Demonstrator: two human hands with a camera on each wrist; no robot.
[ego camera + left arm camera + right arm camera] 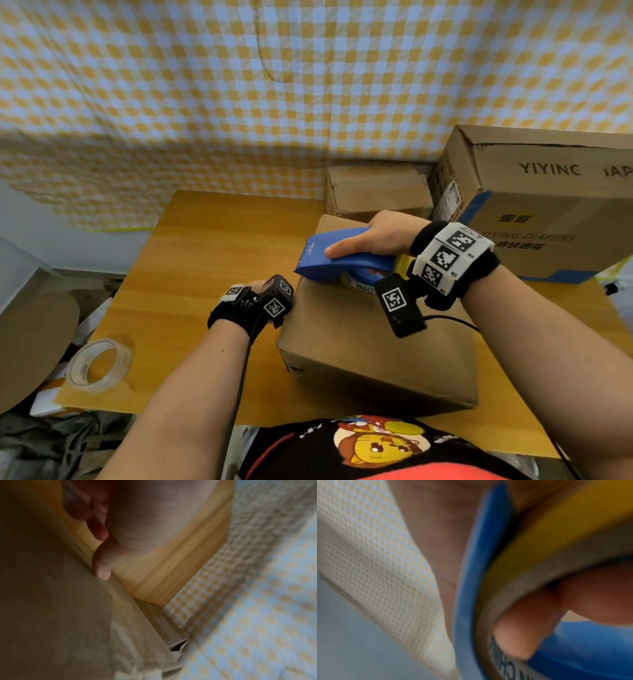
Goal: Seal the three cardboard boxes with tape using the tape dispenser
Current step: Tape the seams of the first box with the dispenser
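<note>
A plain cardboard box [376, 346] sits in the middle of the wooden table [212, 260]. My right hand [356, 246] grips the blue tape dispenser [329, 257], which rests on the box's far left top edge. Seen from the right wrist, my fingers [522, 635] curl through the core of the yellow tape roll [539, 540] inside the dispenser's blue frame [471, 588]. My left hand [255, 284] lies against the box's left side, mostly hidden by the wrist camera. In the left wrist view its thumb [101, 563] touches the edge of the box [42, 601].
A smaller cardboard box [376, 192] and a large printed diaper box [548, 212] stand at the back right. A spare clear tape roll [99, 365] lies at the table's front left corner. A checked cloth [239, 85] hangs behind. Clutter lies on the floor to the left.
</note>
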